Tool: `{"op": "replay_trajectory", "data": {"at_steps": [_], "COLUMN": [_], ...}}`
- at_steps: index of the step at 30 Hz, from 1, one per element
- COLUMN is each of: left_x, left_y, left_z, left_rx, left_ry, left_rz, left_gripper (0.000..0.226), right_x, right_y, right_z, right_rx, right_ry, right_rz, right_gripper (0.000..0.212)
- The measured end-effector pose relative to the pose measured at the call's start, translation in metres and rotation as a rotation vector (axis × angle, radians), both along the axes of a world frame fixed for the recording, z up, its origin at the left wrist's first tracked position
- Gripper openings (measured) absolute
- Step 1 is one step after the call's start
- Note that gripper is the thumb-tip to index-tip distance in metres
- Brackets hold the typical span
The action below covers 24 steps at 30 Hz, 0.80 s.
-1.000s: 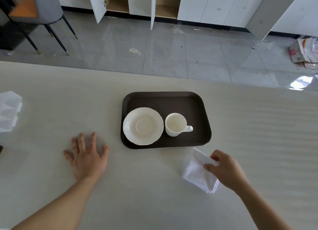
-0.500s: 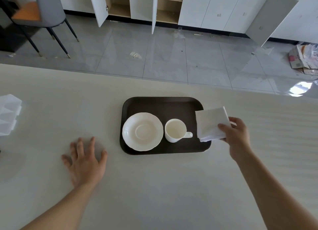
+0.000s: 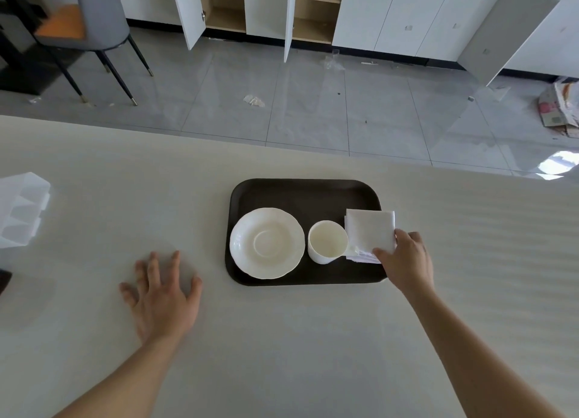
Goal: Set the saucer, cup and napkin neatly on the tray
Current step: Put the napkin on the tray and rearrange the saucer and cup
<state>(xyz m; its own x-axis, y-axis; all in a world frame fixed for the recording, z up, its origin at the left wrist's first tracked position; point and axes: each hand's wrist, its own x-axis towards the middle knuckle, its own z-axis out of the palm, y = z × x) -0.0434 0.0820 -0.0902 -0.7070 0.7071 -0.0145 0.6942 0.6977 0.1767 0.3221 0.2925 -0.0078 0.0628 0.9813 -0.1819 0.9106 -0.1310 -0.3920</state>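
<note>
A dark brown tray (image 3: 300, 193) lies on the pale table. On its left part sits a white saucer (image 3: 267, 243). An empty white cup (image 3: 327, 241) stands upright just right of the saucer, its handle hidden under the napkin. A folded white napkin (image 3: 369, 231) lies over the tray's right edge, touching the cup. My right hand (image 3: 407, 261) pinches the napkin's near right corner. My left hand (image 3: 161, 295) rests flat on the table left of the tray, fingers spread, holding nothing.
A translucent white plastic container (image 3: 20, 209) sits at the table's left edge. Beyond the table's far edge lies grey tiled floor with a chair (image 3: 94, 26), open white cabinets (image 3: 260, 7) and cardboard litter (image 3: 559, 110) at the right.
My right hand has carried the napkin from the table near the tray's front right corner up onto the tray's right side, beside the cup. My left hand has stayed put.
</note>
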Motion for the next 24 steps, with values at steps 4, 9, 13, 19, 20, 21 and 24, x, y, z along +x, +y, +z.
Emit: {"op": "replay_trajectory", "data": {"at_steps": [4, 9, 13, 19, 20, 21, 24], "left_x": [-0.001, -0.001, -0.001, 0.0, 0.0, 0.0, 0.001], "left_y": [0.0, 0.0, 0.0, 0.0, 0.0, 0.0, 0.0], "left_z": [0.0, -0.001, -0.001, 0.0, 0.001, 0.001, 0.003], "left_rx": [0.003, -0.001, 0.003, 0.016, 0.016, 0.019, 0.039], "left_ry": [0.004, 0.005, 0.01, 0.007, 0.005, 0.003, 0.004], "left_rz": [-0.002, -0.005, -0.007, -0.013, -0.011, -0.01, -0.011], "left_gripper": [0.075, 0.075, 0.074, 0.073, 0.073, 0.073, 0.073], "right_x": [0.004, 0.01, 0.002, -0.013, -0.016, -0.02, -0.032], "right_y": [-0.008, -0.019, -0.017, -0.004, -0.001, 0.001, 0.009], "right_z": [-0.001, 0.002, 0.011, 0.017, 0.018, 0.02, 0.027], "right_rx": [0.032, 0.157, 0.21, 0.191, 0.188, 0.19, 0.214], "right_ry": [0.017, 0.087, 0.136, 0.133, 0.13, 0.126, 0.104], "right_rz": [-0.027, 0.0, 0.058, 0.114, 0.119, 0.128, 0.185], "right_gripper": [0.047, 0.037, 0.028, 0.023, 0.021, 0.02, 0.018]}}
